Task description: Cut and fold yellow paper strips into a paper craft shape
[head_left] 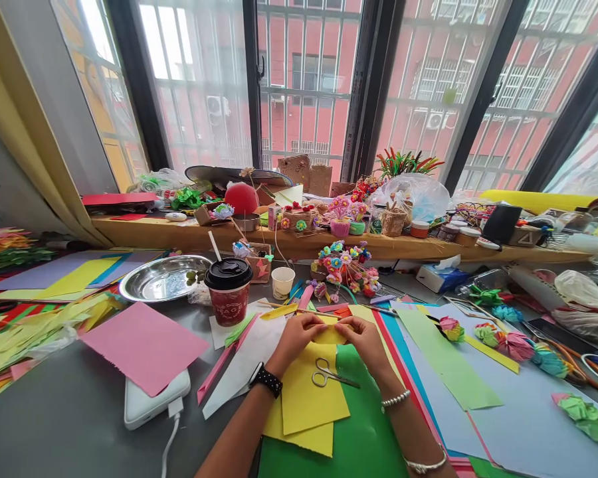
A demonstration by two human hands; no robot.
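My left hand (301, 337), with a black watch on its wrist, pinches the left side of a small yellow paper (330, 333). The right side of that paper is between the fingers of my right hand (363, 338), which has a beaded bracelet at the wrist. Both hands are close together, above yellow sheets (306, 405) lying on a green sheet (363, 425). Small silver scissors (329, 375) rest on the yellow sheets just below the hands.
Left of the hands stand a dark red lidded cup (228, 299), a paper cup (282, 284) and a metal tray (142, 285). A pink sheet (147, 345) covers part of a white power bank (154, 405). Folded paper flowers (515, 346) lie right; a cluttered ledge (179, 232) runs behind.
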